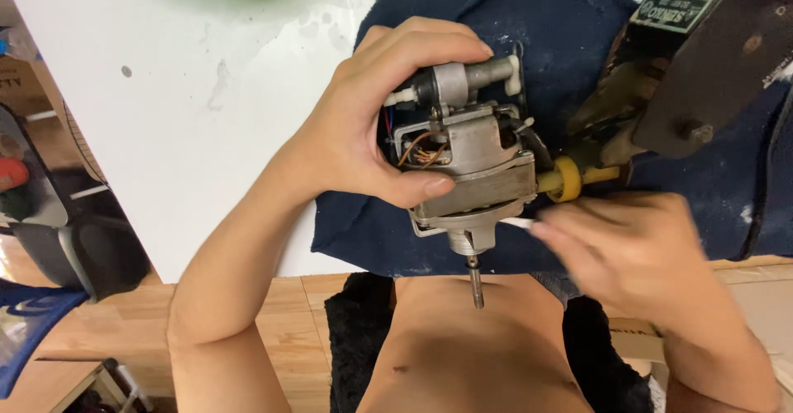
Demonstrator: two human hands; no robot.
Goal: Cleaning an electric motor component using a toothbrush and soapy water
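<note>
Left hand [363, 124] is wrapped around the fan motor [467, 161], thumb across the front of its metal housing, fingers over the small gearbox on top. Motor sits over the near edge of the dark blue cloth [529, 58] on the white tabletop [190, 91], with its bare steel shaft [475, 277] pointing back at the person. Right hand [628, 252] is just right of the motor, blurred; fingers look loosely curled near a yellow knob [567, 178] on the motor's side, can't tell if it's pinching anything. Motor looks heavy and rigid, metal, not slippery. Best grip is the housing body. Copper windings and thin wires show through the opening, likely fragile, keep fingers off.
</note>
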